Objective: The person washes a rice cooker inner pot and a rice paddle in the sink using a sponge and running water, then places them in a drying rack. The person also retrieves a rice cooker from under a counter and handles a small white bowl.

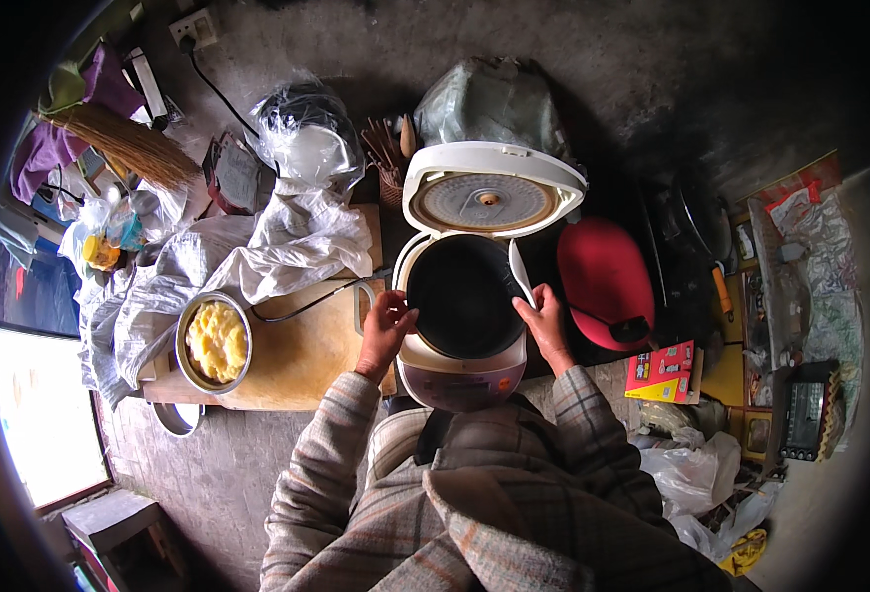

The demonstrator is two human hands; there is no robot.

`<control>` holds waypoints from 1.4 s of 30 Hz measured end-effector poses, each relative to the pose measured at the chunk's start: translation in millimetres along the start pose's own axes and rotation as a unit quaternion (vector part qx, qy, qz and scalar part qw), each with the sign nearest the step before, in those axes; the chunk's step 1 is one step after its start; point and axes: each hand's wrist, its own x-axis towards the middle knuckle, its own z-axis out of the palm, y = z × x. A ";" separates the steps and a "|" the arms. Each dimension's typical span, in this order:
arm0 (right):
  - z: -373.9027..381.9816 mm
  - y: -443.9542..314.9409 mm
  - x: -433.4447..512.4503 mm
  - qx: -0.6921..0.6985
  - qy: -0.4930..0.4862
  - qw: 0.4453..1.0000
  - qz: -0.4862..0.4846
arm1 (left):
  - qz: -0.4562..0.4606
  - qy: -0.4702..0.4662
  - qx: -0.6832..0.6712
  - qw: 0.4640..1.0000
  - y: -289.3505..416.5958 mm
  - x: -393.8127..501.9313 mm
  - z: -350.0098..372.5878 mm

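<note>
An open rice cooker (464,388) stands directly before me, its white lid (494,185) tipped up. Inside sits a dark inner pot (466,296) with no food visible in it. My left hand (387,329) pinches the pot's left rim between thumb and fingers. At the right rim, my right hand (546,322) has its thumb and fingers around the lower end of a white plastic rice paddle (520,272). The paddle leans along the pot's edge; whether that hand also grips the rim is hard to tell.
Left of the cooker, a steel bowl of yellow lumpy food (216,340) rests by a wooden cutting board (294,348). White cloth (294,244) and a power cord (309,305) lie behind. A red oval object (605,281) is to the right. A stool (111,518) stands lower left.
</note>
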 end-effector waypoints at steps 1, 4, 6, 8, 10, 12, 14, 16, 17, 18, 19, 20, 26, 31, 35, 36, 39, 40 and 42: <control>-1.0 -4.1 0.7 0.014 0.004 1.000 0.012 | 0.014 -0.006 -0.013 1.000 4.2 0.0 2.1; -5.8 -24.2 -5.5 0.055 -0.002 0.998 -0.007 | 0.053 -0.009 -0.025 0.998 16.0 -9.3 5.9; -10.6 -45.1 -15.6 0.084 0.002 0.996 -0.037 | 0.040 0.001 -0.026 0.999 24.7 -20.8 5.0; -17.0 -69.5 -28.5 0.107 -0.003 0.992 -0.073 | -0.009 0.008 -0.048 0.999 31.2 -38.3 4.3; -20.3 -93.8 -39.3 0.068 0.011 0.994 -0.090 | -0.056 -0.012 -0.115 0.992 36.6 -53.3 7.4; -22.5 -116.5 -48.8 0.041 0.006 0.994 -0.105 | -0.110 -0.042 -0.148 0.982 42.6 -64.5 9.7; -21.1 -135.8 -58.8 0.029 0.007 0.994 -0.108 | -0.180 -0.100 -0.178 0.962 48.3 -70.3 7.1; -20.1 -153.3 -69.5 -0.023 0.010 0.986 -0.168 | -0.240 -0.168 -0.205 0.934 52.3 -78.4 -1.6; -18.0 -160.5 -74.2 -0.018 0.006 0.988 -0.153 | -0.255 -0.159 -0.208 0.931 50.9 -82.8 -3.9; -14.9 -167.0 -79.9 -0.014 0.000 0.991 -0.136 | -0.261 -0.159 -0.224 0.925 47.5 -89.1 -6.0; -12.3 -172.9 -86.5 -0.010 -0.005 0.994 -0.107 | -0.254 -0.172 -0.256 0.917 43.1 -97.2 -8.2; -11.9 -179.0 -93.1 -0.033 -0.015 0.993 -0.113 | -0.258 -0.201 -0.250 0.912 42.1 -104.5 -19.1; -6.2 -207.0 -128.4 -0.006 -0.142 0.979 -0.147 | -0.308 -0.092 -0.269 0.908 27.7 -173.7 -35.6; -12.4 -214.8 -144.7 -0.056 -0.174 0.956 -0.231 | -0.213 0.021 -0.300 0.930 19.8 -254.6 -46.6; -16.5 -205.8 -166.3 -0.091 -0.229 0.924 -0.294 | -0.145 0.203 -0.344 0.905 -6.1 -347.9 -50.5; -16.7 -201.4 -172.6 -0.097 -0.251 0.913 -0.307 | -0.136 0.252 -0.358 0.889 -12.7 -374.4 -46.9; -15.7 -185.4 -190.2 -0.106 -0.300 0.886 -0.337 | -0.079 0.341 -0.392 0.851 -30.9 -446.0 -25.0; -13.5 -180.2 -196.4 -0.105 -0.317 0.878 -0.343 | -0.085 0.375 -0.400 0.832 -36.5 -467.8 -20.3; -6.9 -171.1 -211.4 -0.113 -0.345 0.860 -0.359 | -0.046 0.433 -0.403 0.805 -48.6 -517.1 -5.1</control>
